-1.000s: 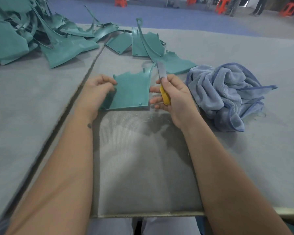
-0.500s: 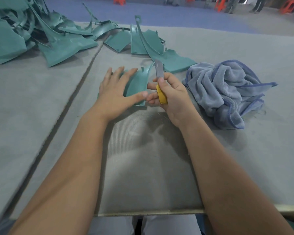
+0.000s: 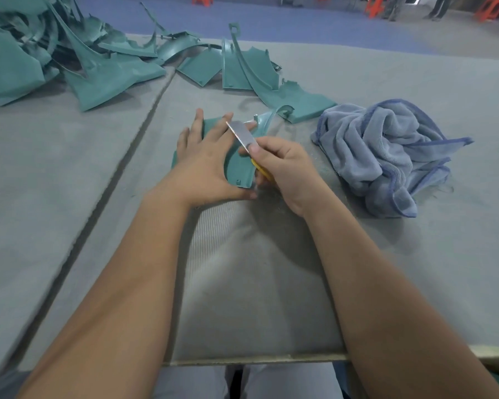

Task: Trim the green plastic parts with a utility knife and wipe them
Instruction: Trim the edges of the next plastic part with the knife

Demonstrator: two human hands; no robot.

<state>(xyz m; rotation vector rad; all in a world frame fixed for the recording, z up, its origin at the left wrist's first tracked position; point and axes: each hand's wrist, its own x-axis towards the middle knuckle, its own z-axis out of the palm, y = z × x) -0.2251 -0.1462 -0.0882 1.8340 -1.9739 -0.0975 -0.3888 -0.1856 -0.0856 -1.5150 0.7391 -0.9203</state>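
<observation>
Left hand (image 3: 205,165) presses the green part (image 3: 239,168) flat on the mat (image 3: 257,269) with fingers spread, right hand (image 3: 285,171) grips the utility knife (image 3: 241,136); best to cut away from those fingers.

Grey table (image 3: 69,168): green parts (image 3: 113,79), cloth (image 3: 386,148)

Workshop or factory floor, hand-finishing station. Grey felt-covered worktable (image 3: 415,254) under both hands, a seam in the covering left of the left hand; a heap of identical green plastic parts (image 3: 69,61) piled beyond and left of the hands (moulded pieces, many dozens). A blue rag (image 3: 386,151) lies just right of the right hand; beyond the table, open blue floor (image 3: 271,21) with orange stools (image 3: 378,7) and standing people far off.
</observation>
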